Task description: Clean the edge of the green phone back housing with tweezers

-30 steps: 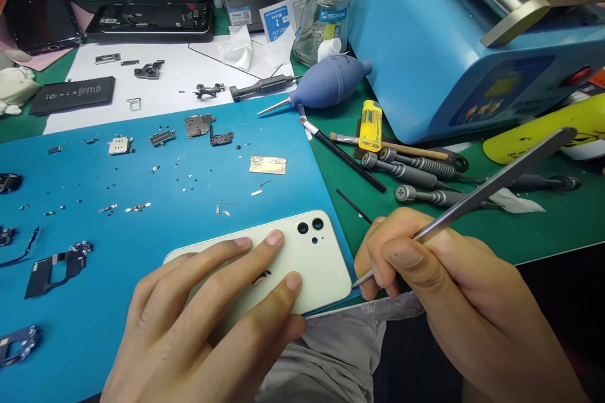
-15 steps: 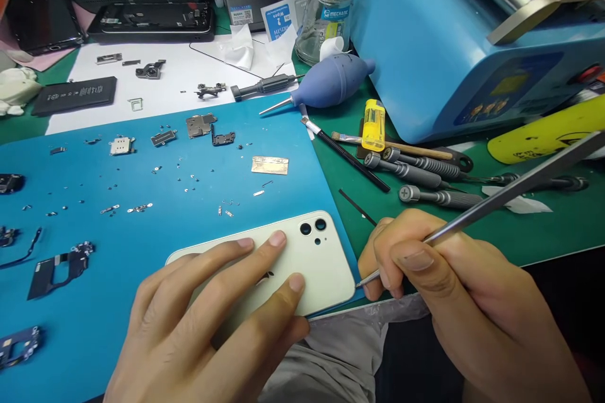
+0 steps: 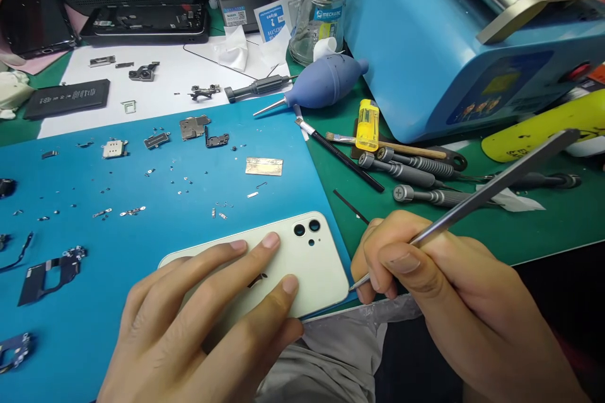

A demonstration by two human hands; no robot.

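A white phone housing (image 3: 317,269) with two lens rings and a dark logo lies back side up on the blue mat, near its front right corner. Across its back my left hand (image 3: 198,321) spreads its fingers, pressing it down, with the thumb along the near edge. My right hand (image 3: 425,277) is closed in a pen grip around slim grey metal tweezers (image 3: 482,198). Their fine tip meets the housing's rounded near right corner. The underside of the housing is hidden.
Tiny screws and phone parts dot the blue mat (image 3: 142,233). Behind it lie a battery (image 3: 69,99) and a blue air blower (image 3: 326,82). Screwdrivers (image 3: 401,170), a yellow lighter (image 3: 367,124) and a glass jar (image 3: 319,19) lie or stand near a blue machine (image 3: 425,63).
The whole view has shifted slightly, so everything appears a little further left. Both hands keep their hold, and the tool tip stays at the same corner of the housing.
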